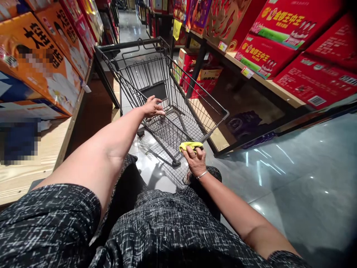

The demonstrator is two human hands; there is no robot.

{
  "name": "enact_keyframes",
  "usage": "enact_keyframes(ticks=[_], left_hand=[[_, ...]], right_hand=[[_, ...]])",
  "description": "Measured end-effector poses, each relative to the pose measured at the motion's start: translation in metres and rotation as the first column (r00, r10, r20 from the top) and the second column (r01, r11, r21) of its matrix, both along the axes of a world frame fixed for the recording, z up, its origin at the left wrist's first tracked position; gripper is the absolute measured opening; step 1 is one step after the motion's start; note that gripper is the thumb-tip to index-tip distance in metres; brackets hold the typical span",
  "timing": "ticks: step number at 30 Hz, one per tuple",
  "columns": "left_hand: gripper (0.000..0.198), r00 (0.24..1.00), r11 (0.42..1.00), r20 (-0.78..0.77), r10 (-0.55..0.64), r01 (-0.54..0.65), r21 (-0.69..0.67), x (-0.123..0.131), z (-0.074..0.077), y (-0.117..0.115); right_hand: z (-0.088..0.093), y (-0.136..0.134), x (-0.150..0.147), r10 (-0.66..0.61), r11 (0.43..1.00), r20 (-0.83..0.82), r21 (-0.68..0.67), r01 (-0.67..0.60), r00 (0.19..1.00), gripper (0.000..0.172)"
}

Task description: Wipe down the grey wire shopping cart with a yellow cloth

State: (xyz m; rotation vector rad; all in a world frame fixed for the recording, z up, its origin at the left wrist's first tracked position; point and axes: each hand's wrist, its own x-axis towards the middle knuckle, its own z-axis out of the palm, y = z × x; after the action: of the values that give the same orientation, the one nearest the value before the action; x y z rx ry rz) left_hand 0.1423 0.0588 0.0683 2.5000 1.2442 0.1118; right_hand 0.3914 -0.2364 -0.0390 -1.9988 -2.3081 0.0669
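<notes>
A black wire shopping cart (156,70) stands in front of me on the floor, its handle at the far end and its basket holding nothing that I can see. My left hand (153,107) is closed over the cart's near left rim, with fingers bent. In my right hand (196,162) is a folded yellow cloth (192,145), gripped between fingers and thumb. The cloth lies against the rim at the cart's near end, partly covering it. A thin bracelet (202,174) circles my right wrist.
Orange cartons (64,67) stack on the left wooden shelf (33,163). Red gift boxes (290,22) fill the right shelf (279,87), with more red boxes (203,83) below. Both shelves stand close to the cart. Shiny grey floor tiles (312,163) reflect the lights.
</notes>
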Motion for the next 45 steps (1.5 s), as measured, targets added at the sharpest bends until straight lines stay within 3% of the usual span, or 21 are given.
enact_keyframes(ticks=[3, 6, 10, 14, 18, 22, 25, 28, 31, 34, 35, 37, 40, 43, 45], left_hand=[[0.041, 1.000, 1.000, -0.012, 0.006, -0.006, -0.010, -0.014, 0.002, 0.001], [0.044, 1.000, 1.000, -0.014, 0.006, -0.007, -0.007, -0.026, 0.001, 0.003], [0.046, 1.000, 1.000, -0.029, -0.006, 0.006, 0.001, -0.038, 0.000, 0.005], [0.045, 0.999, 0.999, -0.037, -0.034, 0.035, 0.023, -0.047, 0.001, 0.001], [0.044, 0.999, 1.000, -0.042, -0.013, 0.014, 0.020, -0.054, 0.002, -0.005], [0.040, 1.000, 1.000, -0.027, 0.002, -0.001, 0.016, -0.059, 0.002, -0.009], [0.037, 1.000, 0.999, 0.006, 0.026, -0.026, 0.027, -0.060, 0.002, -0.016], [0.037, 0.991, 0.992, 0.063, 0.116, -0.118, 0.041, -0.059, 0.002, -0.033], [0.049, 0.950, 0.958, 0.165, 0.264, -0.278, 0.070, -0.057, -0.002, -0.060], [0.064, 0.914, 0.933, 0.210, 0.347, -0.358, 0.019, -0.054, -0.010, -0.090], [0.065, 0.903, 0.925, 0.218, 0.371, -0.380, 0.001, -0.052, -0.013, -0.098], [0.067, 0.885, 0.911, 0.226, 0.406, -0.412, -0.021, -0.046, -0.017, -0.114], [0.068, 0.910, 0.932, 0.241, 0.338, -0.359, 0.048, -0.031, -0.021, -0.134], [0.064, 0.945, 0.968, 0.277, 0.172, -0.214, 0.129, -0.010, -0.025, -0.145], [0.065, 0.925, 0.966, 0.326, 0.195, -0.239, 0.100, 0.005, -0.029, -0.147]], right_hand=[[-0.025, -0.004, -0.009, 0.109, 0.989, 0.031, -0.101, -0.105, 0.994, 0.054], [-0.034, -0.008, -0.026, 0.152, 0.979, 0.085, -0.151, -0.139, 0.985, 0.049], [-0.013, 0.001, -0.058, 0.330, 0.937, 0.083, -0.153, -0.315, 0.940, 0.041], [0.012, 0.027, -0.083, 0.318, 0.948, 0.102, -0.029, -0.317, 0.943, 0.048], [0.006, 0.035, -0.093, 0.352, 0.932, 0.137, -0.149, -0.332, 0.926, 0.041], [-0.002, 0.007, -0.083, 0.383, 0.909, 0.118, -0.224, -0.352, 0.916, 0.037], [0.023, -0.011, -0.062, 0.379, 0.916, 0.012, -0.143, -0.374, 0.925, 0.050], [0.071, -0.009, -0.032, 0.348, 0.937, -0.134, 0.066, -0.342, 0.928, 0.062], [0.118, 0.010, -0.003, 0.155, 0.966, -0.176, 0.235, -0.112, 0.972, 0.059], [0.138, 0.029, 0.013, -0.016, 0.943, -0.195, 0.322, 0.079, 0.981, 0.056], [0.137, 0.034, 0.015, 0.010, 0.948, -0.199, 0.313, 0.054, 0.980, 0.057], [0.127, 0.037, 0.017, 0.178, 0.964, -0.200, 0.234, -0.130, 0.963, 0.059], [0.102, 0.034, 0.025, 0.382, 0.921, -0.212, 0.160, -0.354, 0.899, 0.059], [0.083, 0.034, 0.047, 0.348, 0.923, -0.193, 0.245, -0.298, 0.918, 0.061], [0.077, 0.041, 0.065, 0.247, 0.935, -0.159, 0.297, -0.192, 0.956, 0.063]])
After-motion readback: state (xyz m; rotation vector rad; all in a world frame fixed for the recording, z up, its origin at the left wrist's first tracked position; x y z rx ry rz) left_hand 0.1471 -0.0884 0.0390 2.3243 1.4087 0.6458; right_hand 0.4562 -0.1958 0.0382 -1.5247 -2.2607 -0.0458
